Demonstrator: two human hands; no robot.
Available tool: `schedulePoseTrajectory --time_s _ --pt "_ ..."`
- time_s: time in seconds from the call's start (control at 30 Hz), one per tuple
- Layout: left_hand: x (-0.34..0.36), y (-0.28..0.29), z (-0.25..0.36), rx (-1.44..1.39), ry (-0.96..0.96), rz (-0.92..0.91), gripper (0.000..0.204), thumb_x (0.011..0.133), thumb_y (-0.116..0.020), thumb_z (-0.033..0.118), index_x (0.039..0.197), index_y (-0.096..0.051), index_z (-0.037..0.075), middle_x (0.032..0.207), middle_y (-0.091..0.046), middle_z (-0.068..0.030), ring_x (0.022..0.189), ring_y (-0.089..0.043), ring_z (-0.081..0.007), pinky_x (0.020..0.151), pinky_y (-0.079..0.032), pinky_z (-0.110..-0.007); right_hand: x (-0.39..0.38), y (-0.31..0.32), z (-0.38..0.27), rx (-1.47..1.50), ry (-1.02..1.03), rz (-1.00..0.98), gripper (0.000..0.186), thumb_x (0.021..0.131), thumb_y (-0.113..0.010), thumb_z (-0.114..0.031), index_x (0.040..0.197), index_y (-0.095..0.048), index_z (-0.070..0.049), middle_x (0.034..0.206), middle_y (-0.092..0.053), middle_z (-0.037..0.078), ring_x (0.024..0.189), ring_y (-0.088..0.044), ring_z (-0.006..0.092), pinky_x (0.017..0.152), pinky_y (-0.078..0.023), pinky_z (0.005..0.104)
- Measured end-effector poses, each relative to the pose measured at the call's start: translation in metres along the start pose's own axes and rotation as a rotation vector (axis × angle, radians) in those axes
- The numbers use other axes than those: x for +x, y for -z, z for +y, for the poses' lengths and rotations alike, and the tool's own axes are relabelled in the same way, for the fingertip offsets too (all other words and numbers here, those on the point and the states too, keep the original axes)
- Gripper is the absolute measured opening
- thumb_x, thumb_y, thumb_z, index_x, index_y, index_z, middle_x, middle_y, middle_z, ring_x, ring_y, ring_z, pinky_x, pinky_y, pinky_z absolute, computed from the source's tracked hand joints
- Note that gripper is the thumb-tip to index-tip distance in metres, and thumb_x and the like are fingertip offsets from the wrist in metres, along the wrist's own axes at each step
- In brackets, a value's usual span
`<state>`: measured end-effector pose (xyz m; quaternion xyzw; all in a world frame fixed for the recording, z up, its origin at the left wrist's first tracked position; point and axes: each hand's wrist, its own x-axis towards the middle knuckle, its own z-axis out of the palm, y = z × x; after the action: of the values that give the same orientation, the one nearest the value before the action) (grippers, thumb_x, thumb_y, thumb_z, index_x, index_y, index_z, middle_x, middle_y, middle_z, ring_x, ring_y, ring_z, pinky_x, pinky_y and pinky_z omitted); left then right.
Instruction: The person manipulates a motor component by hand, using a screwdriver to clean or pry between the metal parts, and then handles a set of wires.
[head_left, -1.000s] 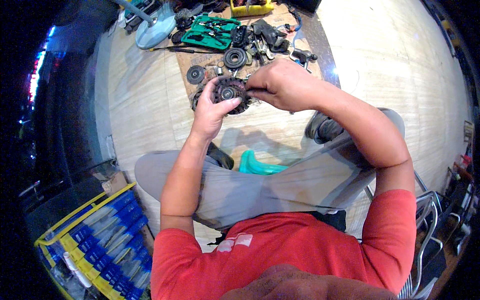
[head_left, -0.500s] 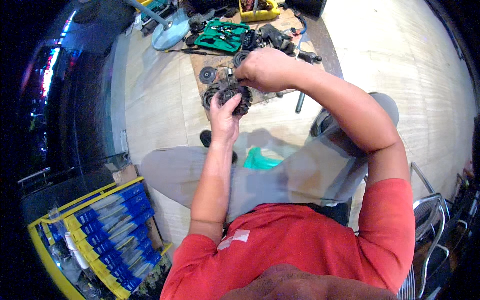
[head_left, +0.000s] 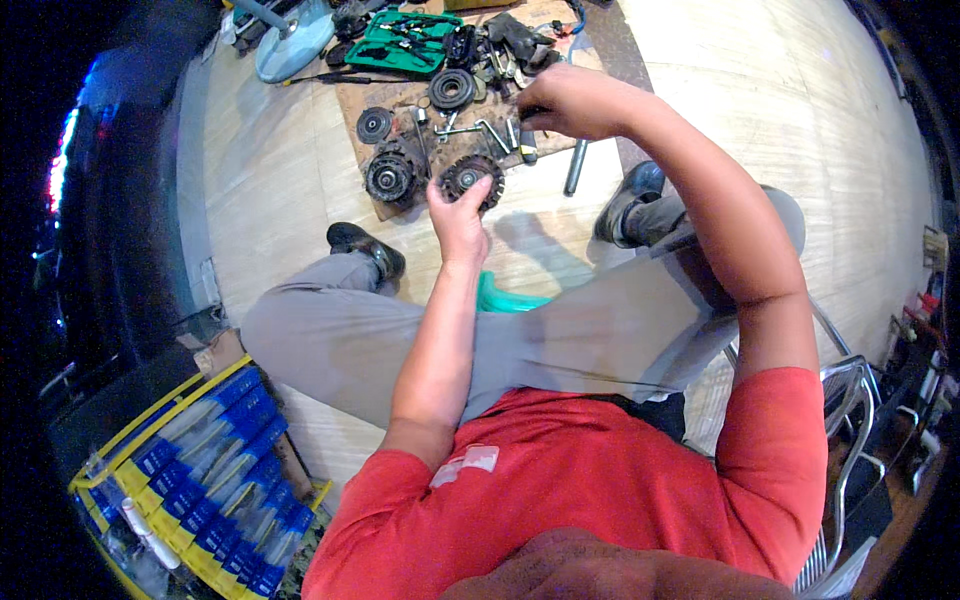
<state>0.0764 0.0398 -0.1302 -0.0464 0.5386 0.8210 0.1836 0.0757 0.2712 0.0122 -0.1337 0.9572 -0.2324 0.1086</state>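
My left hand [head_left: 456,222] holds a dark toothed disc [head_left: 465,170], thumb across its face. My right hand [head_left: 578,100] is up and to the right over the parts, fingers curled; whatever they hold is hidden. A greasy round hub assembly [head_left: 390,178] lies left of the disc on cardboard [head_left: 355,95], below a small black pulley [head_left: 374,125]. A larger black ring [head_left: 450,88], metal wrenches [head_left: 460,130] and a dark-handled tool [head_left: 528,146] lie around them. A metal tube [head_left: 575,172] extends beside the cardboard.
Farther back are an open green tool case [head_left: 410,25] and a pale-blue stand [head_left: 285,55]. My shoes [head_left: 365,245] flank a teal plastic object [head_left: 505,295]. A yellow-and-blue bin rack [head_left: 200,460] stands lower left, a metal chair [head_left: 855,380] at right.
My right hand has left the disc and moved up and to the right. My left hand still holds the disc, now apart from the hub assembly, which shows fully.
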Motion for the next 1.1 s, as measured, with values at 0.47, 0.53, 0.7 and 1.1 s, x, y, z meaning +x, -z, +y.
schedulePoseTrajectory --time_s 0.47,0.53,0.7,1.1 --pt "0.014 0.029 -0.003 -0.275 0.314 0.026 0.029 0.086 -0.062 0.006 0.113 -0.054 0.007 0.097 -0.067 -0.0102 0.084 -0.067 -0.0231 0.065 -0.055 -0.036 0.014 -0.001 0.003 0.521 -0.04 -0.111 0.028 0.088 -0.059 -0.025 0.093 -0.067 0.001 0.073 -0.066 0.015 0.066 -0.064 0.0227 0.063 -0.051 0.0386" --pt "0.017 0.031 -0.006 -0.326 0.323 0.043 0.028 0.086 -0.063 0.007 0.113 -0.055 0.008 0.097 -0.067 -0.01 0.084 -0.067 -0.0235 0.064 -0.054 -0.036 0.021 -0.019 -0.007 0.579 -0.104 -0.484 0.03 0.089 -0.058 -0.025 0.089 -0.066 0.004 0.073 -0.068 0.01 0.063 -0.065 0.0178 0.06 -0.054 0.0337" --pt "0.02 0.03 -0.004 -0.43 0.358 0.026 0.027 0.087 -0.063 0.009 0.113 -0.056 0.01 0.1 -0.067 -0.0086 0.088 -0.066 -0.0241 0.065 -0.053 -0.038 0.023 -0.166 0.098 -0.233 -0.277 -0.731 0.02 0.078 -0.065 -0.019 0.083 -0.072 -0.001 0.09 -0.069 0.021 0.085 -0.066 0.0375 0.076 -0.053 0.0445" --pt "0.023 0.041 -0.012 -0.498 0.317 -0.112 0.043 0.09 -0.063 0.018 0.128 -0.044 0.01 0.123 -0.057 -0.0109 0.11 -0.059 -0.0269 0.088 -0.052 -0.047 0.066 -0.266 0.211 -0.116 -0.633 -0.168 0.033 0.086 -0.052 -0.02 0.106 -0.056 0.007 0.111 -0.06 0.029 0.104 -0.06 0.0405 0.092 -0.048 0.0451"
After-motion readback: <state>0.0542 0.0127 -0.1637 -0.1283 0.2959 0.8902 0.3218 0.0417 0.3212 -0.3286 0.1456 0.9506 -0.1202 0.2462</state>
